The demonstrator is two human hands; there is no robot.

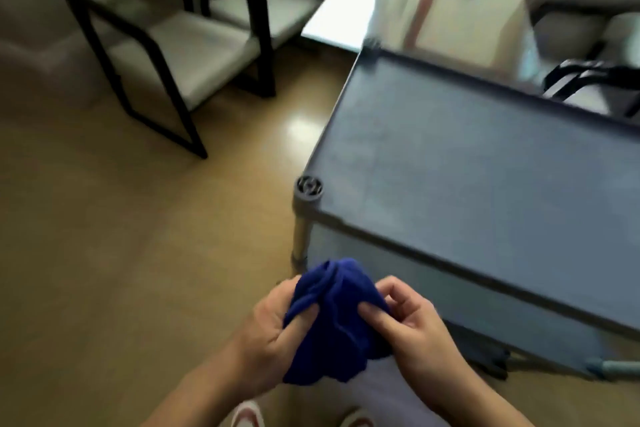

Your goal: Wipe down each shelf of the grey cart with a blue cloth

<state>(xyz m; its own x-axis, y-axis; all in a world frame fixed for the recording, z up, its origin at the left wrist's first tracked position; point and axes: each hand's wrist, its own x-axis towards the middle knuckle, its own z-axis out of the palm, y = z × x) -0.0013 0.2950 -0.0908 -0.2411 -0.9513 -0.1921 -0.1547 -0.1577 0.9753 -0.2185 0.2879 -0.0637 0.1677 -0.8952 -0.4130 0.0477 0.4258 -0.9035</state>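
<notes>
Cloth (337,319) bunched between both hands, left hand (270,333) and right hand (412,326) each pinching a fold, just short of the cart (485,166). Top shelf bare, untouched. Risk: wadded cloth skips corners, misses lower shelves.

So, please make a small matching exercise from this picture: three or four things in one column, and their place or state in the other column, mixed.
Things:
1. blue cloth
2. grey cart
3. chairs
4. shoes

Place or state:
a. standing at upper left
b. bunched between left hand and right hand
c. at the bottom edge
d. top shelf bare, on the right

Pairs: 1-b, 2-d, 3-a, 4-c
</notes>
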